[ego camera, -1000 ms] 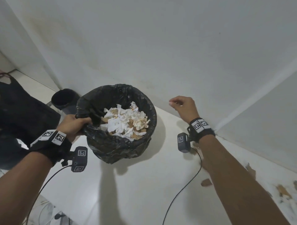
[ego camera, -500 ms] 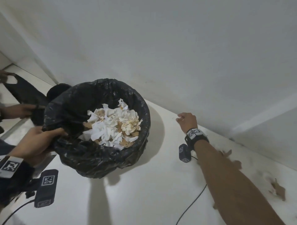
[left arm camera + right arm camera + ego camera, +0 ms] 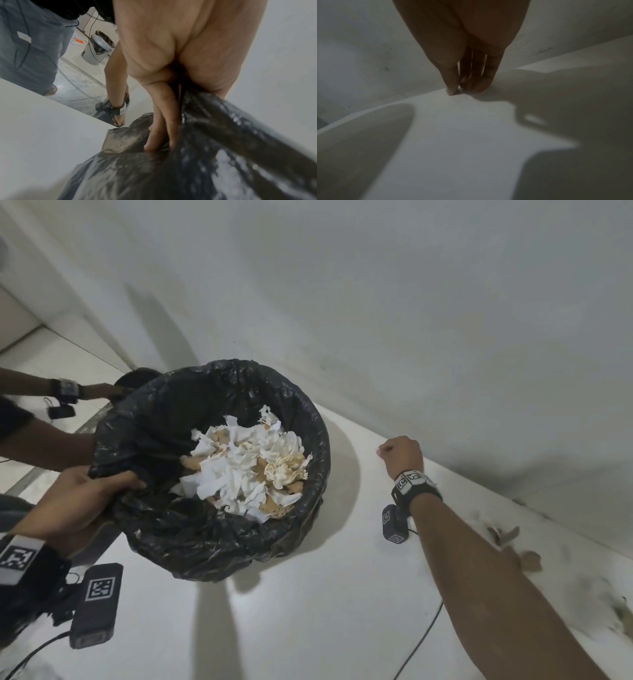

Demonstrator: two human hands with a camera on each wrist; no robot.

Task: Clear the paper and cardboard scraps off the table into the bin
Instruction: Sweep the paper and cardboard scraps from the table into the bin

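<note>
A bin lined with a black bag [image 3: 219, 529] sits at the table's left end, holding white paper and brown cardboard scraps [image 3: 246, 470]. My left hand [image 3: 85, 491] grips the bag's near-left rim, thumb inside; the left wrist view shows its fingers [image 3: 161, 135] pressed into the black plastic [image 3: 171, 169]. My right hand [image 3: 400, 453] is down on the white table [image 3: 308, 611] by the wall, right of the bin. Its fingertips [image 3: 479, 86] touch the bare surface with nothing seen between them. Brown cardboard scraps [image 3: 503, 537] lie further right, behind my right forearm.
Another person's arms [image 3: 41, 440] reach in at the left, one hand [image 3: 99, 390] at a second black bin [image 3: 133, 378]. A white wall [image 3: 376, 302] runs along the table's far edge. A white pedal bin [image 3: 97, 50] stands on the floor.
The bin now looks larger and nearer, with my left hand lower left. My right hand has come down onto the table by the wall. Another person's arms have come into view.
</note>
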